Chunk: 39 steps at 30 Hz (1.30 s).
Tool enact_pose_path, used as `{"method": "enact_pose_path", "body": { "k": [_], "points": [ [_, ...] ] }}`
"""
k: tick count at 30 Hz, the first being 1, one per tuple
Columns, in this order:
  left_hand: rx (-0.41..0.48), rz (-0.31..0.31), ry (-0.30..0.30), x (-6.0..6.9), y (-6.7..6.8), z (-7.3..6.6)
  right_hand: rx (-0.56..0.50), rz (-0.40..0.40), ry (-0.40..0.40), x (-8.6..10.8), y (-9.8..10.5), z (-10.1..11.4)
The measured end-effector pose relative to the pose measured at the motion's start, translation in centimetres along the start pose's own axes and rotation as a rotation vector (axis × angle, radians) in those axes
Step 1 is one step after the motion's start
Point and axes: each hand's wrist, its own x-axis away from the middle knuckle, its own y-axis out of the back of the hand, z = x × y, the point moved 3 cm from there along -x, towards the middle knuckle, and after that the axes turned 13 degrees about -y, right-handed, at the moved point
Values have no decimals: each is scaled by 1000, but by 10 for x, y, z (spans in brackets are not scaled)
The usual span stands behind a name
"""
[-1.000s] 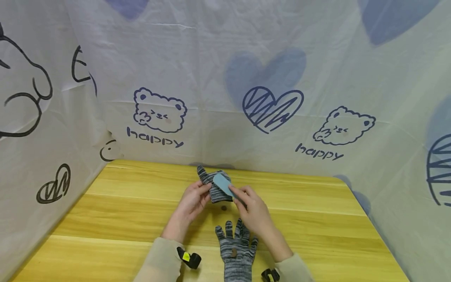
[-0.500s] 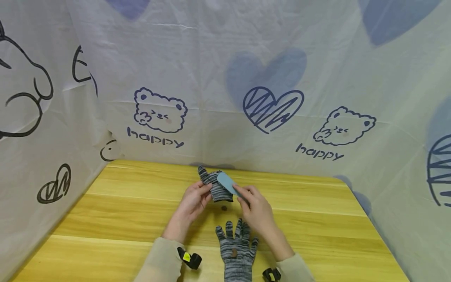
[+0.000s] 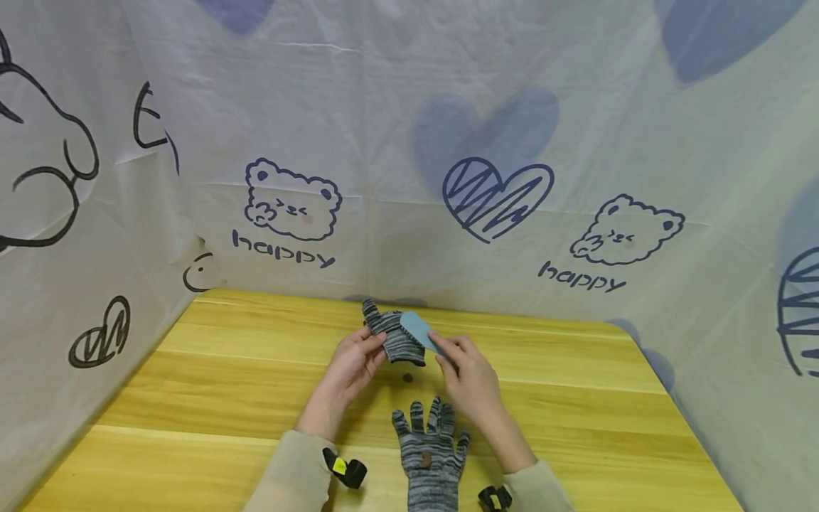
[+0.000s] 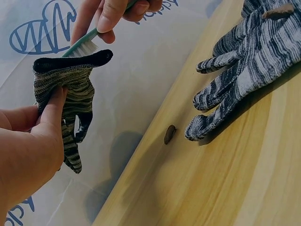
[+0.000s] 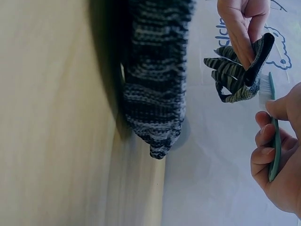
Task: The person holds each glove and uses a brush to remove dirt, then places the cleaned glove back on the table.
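Beyond the flat glove (image 3: 440, 455), its brown patch (image 3: 426, 459) apparently unbrushed, my left hand (image 3: 354, 361) pinched a second glove (image 3: 399, 345) and my right hand (image 3: 473, 377) held a brush (image 3: 418, 330) to it, likely mid-brushing.

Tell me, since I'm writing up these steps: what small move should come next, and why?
Probably a short, light stroke along the held glove with the brush: the left hand pinches the glove, and the right hand holds the brush with its bristles close to the cuff.
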Motion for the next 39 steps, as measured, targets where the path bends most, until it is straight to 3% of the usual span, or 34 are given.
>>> {"method": "enact_pose_path", "body": {
  "k": [4,10,14,23,30,39],
  "points": [
    [12,-7,-1,0,1,-1,0,-18,-22,-1,1,-3],
    [72,-51,-39,-1,4,-5,-25,-82,-116,-3,6,-8],
    [62,-50,-37,-1,4,-6,-61,-43,-136,-3,7,-7],
    [38,-34,-20,-2,2,-4,-79,66,-95,-1,0,2],
    [30,-34,-24,-1,2,-3,-25,28,-123,0,-2,-2],
    [91,-51,-24,-2,1,-7,33,-5,-230,-2,3,-13]
  ]
}}
